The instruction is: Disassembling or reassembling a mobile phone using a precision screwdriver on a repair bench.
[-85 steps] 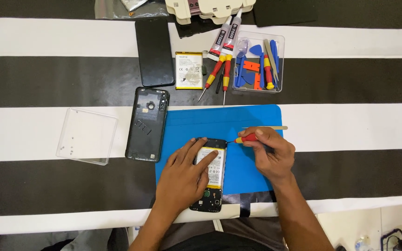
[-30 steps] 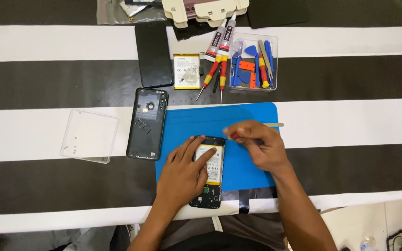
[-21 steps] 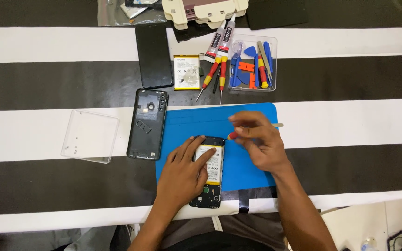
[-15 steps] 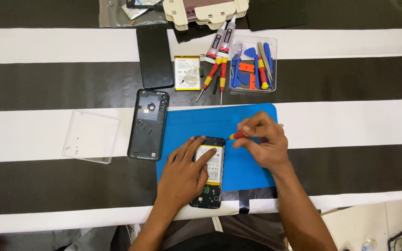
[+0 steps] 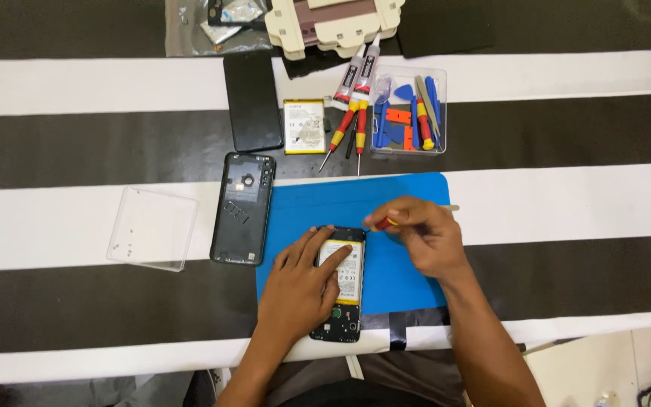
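Matt blue rubbery mat (image 5: 401,196) lying flat, glossy black glass panel (image 5: 252,102) shining, clear smooth plastic lid (image 5: 154,227) glinting, striped black-and-white tabletop (image 5: 77,158) looking smooth.

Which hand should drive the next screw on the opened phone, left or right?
Probably the right hand: it holds the small red-handled screwdriver, tip near the opened phone top edge. The left hand lies flat on the phone, steadying it.

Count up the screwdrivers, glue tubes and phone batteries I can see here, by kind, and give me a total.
Red and yellow screwdrivers: 4, two loose on the table, one in the clear tool box, one in the right hand
Glue tubes: 2
Phone batteries: 2, one loose, one in the opened phone
Total: 8
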